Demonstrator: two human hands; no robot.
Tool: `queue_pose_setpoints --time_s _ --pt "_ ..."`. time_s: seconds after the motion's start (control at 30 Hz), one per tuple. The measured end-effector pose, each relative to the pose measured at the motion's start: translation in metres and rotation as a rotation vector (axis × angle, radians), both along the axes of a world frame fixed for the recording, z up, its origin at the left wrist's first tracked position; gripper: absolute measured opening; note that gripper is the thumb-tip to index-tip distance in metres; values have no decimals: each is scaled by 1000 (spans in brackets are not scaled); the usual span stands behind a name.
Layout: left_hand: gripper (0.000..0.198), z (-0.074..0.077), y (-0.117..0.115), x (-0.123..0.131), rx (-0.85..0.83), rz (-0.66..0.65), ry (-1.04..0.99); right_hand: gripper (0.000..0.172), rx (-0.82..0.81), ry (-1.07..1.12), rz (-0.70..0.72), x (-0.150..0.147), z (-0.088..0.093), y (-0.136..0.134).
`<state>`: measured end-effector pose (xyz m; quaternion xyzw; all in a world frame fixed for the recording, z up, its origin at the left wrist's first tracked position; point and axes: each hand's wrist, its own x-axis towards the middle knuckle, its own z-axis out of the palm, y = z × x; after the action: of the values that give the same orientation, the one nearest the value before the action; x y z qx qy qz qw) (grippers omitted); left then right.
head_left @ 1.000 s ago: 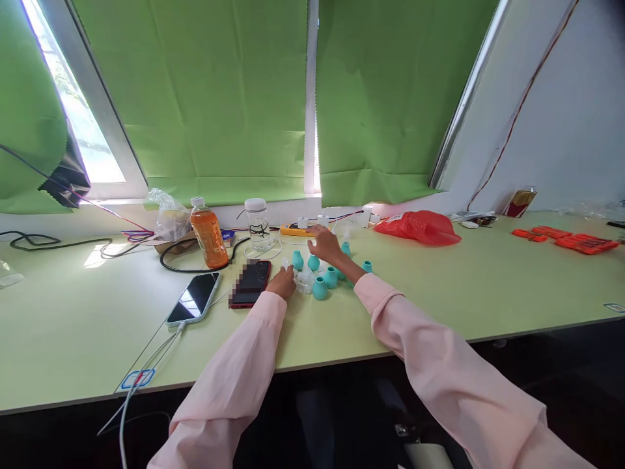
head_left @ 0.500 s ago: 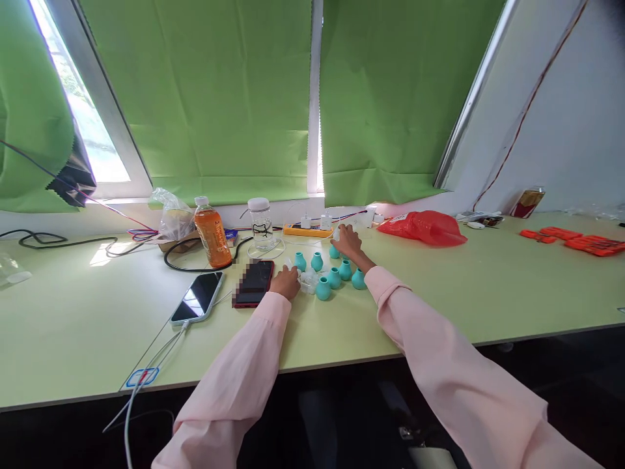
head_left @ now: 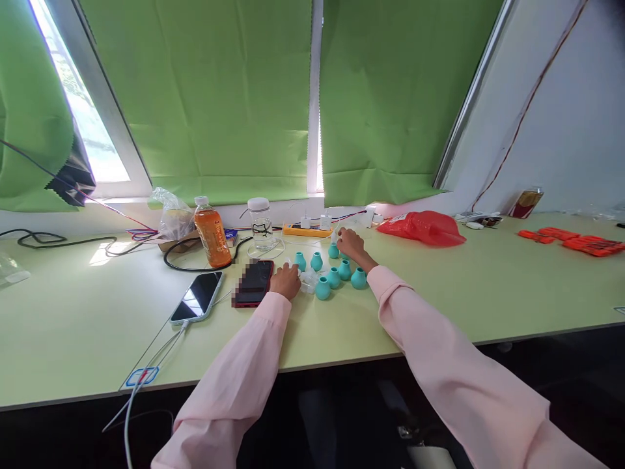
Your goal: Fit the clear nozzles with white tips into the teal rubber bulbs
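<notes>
Several small teal bulbs (head_left: 323,288), rounded with open necks like tiny vases, stand upright in a group on the table. My right hand (head_left: 350,243) is closed in a pinch at the far side of the group, just above and beside one teal bulb (head_left: 333,251). A small translucent piece shows at its fingertips. My left hand (head_left: 286,281) rests on the table left of the bulbs with its fingers curled; what they hold, if anything, is hidden. Touching or close by its fingertips lies a small heap of clear plastic pieces (head_left: 308,281).
A dark red phone (head_left: 252,284) lies beside my left hand, with a charging phone (head_left: 198,298) farther left. Behind stand an orange drink bottle (head_left: 213,234) and a clear jar (head_left: 261,225). A yellow power strip (head_left: 307,230) and red plastic bag (head_left: 422,229) lie at the back.
My right hand has shifted very slightly to the right and down, staying beside the far bulb. My left hand has hardly moved.
</notes>
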<state>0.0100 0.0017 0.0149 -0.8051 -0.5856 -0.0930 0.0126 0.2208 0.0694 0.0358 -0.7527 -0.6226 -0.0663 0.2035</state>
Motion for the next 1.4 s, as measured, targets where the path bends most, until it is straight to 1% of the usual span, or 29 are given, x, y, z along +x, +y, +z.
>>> queue_pose_setpoints --time_s 0.2,0.37,0.43,0.53,0.67,0.77,0.83,0.9,1.0,1.03,1.07,1.1,1.17,1.23,1.3,1.4 --pt "38 1 -2 0 14 8 0 34 -13 21 -33 -7 -2 1" --pt "38 2 -4 2 12 11 -7 51 -28 38 -56 -10 -3 9" --pt "38 2 -5 2 14 10 -16 49 -24 40 -57 -10 -2 11" --pt "36 3 -6 2 21 8 -37 38 -4 38 -43 -10 -2 12" --pt "36 4 -6 3 53 7 -97 32 52 32 -18 -10 -2 6" --pt "36 6 -7 4 108 4 -179 33 141 37 -24 -10 6 -1" --pt "37 9 -9 4 152 -7 -236 34 219 44 -27 -11 20 -7" --pt "39 13 -13 3 218 -47 -328 36 297 47 -10 -13 38 -14" --pt "45 20 -20 1 372 -221 -608 36 404 48 72 -25 64 -35" --pt "48 21 -22 0 411 -289 -713 35 457 69 187 -31 69 -44" --pt "51 23 -23 0 427 -344 -805 33 457 93 319 -39 72 -55" --pt "55 23 -23 0 408 -381 -873 32 436 116 414 -47 72 -65" --pt "57 24 -20 -1 260 -423 -968 29 380 154 584 -64 64 -85" --pt "48 22 -14 -1 56 -449 -994 26 321 206 694 -77 50 -98" --pt "38 20 -7 -2 -78 -471 -968 25 349 290 721 -83 33 -104" --pt "34 17 -3 -1 -157 -506 -917 25 385 535 746 -82 13 -101"
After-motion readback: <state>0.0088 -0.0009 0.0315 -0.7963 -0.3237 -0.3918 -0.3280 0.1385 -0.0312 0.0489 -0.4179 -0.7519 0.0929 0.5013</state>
